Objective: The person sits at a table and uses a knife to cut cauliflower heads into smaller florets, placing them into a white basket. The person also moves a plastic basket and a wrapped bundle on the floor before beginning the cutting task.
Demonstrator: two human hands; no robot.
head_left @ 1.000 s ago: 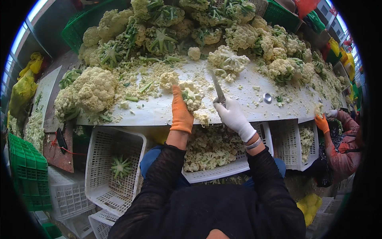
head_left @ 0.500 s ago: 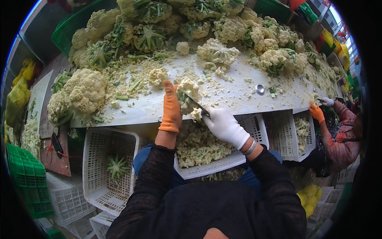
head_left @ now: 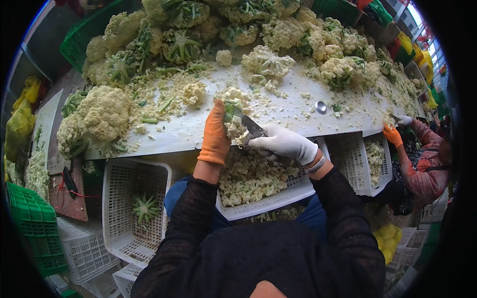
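At the front edge of the white table (head_left: 298, 125), above a basket (head_left: 266, 211) with florets (head_left: 251, 186), the orange-gloved left hand (head_left: 215, 133) has its fingers wrapped around a cauliflower piece (head_left: 233, 110). The white-gloved right hand (head_left: 287, 143) is clenched on the knife (head_left: 253, 127). One second ago the blade was apart from this piece; now it lies against it, so cutting seems under way.
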